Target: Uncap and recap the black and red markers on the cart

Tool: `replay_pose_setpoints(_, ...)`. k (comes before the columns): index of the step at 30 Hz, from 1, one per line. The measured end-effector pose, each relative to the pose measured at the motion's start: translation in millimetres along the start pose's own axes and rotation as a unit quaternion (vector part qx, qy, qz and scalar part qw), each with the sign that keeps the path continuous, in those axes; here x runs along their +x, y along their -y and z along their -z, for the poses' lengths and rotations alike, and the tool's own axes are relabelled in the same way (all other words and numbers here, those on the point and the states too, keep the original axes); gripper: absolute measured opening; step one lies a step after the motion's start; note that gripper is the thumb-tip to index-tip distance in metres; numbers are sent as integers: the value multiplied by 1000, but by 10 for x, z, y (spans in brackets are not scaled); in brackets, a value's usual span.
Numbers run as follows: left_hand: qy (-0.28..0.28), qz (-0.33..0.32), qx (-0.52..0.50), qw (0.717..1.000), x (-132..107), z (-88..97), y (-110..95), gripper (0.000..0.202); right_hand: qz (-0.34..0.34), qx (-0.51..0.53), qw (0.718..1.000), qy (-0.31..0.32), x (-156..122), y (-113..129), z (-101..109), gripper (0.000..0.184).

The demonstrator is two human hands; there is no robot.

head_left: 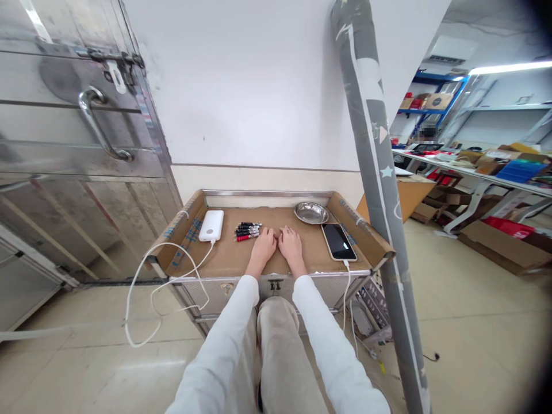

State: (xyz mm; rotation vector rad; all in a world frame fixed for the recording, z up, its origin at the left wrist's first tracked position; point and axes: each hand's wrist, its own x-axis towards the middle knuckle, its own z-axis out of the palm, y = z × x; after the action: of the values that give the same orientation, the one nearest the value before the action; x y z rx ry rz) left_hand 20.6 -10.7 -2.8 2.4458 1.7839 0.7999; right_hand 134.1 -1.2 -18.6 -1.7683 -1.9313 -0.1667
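My left hand (264, 244) and my right hand (291, 242) lie side by side, palms down, on the cardboard sheet (241, 259) that covers a low metal table. The fingers of both are stretched flat and hold nothing. Just left of my left hand's fingertips lies a small row of several pens (247, 231), black ones with a red one nearest me. A white power bank (211, 225) sits further left, its white cable (146, 299) hanging off the table's front. A steel bowl (311, 213) stands at the back right, and a dark phone (338, 241) lies right of my right hand.
A steel door with a curved handle (101, 129) fills the left. A grey patterned roll (379, 190) leans upright at the table's right corner. Beyond it are cardboard boxes (495, 241) on the floor and a long bench with clutter (487, 164).
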Motion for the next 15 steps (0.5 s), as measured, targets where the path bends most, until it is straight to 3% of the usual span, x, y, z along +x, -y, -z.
replay_pose_setpoints(15, -7, -12, -2, 1000, -21, 9, 0, 16, -2, 1, 1000, 11, -4, 8, 34, 31)
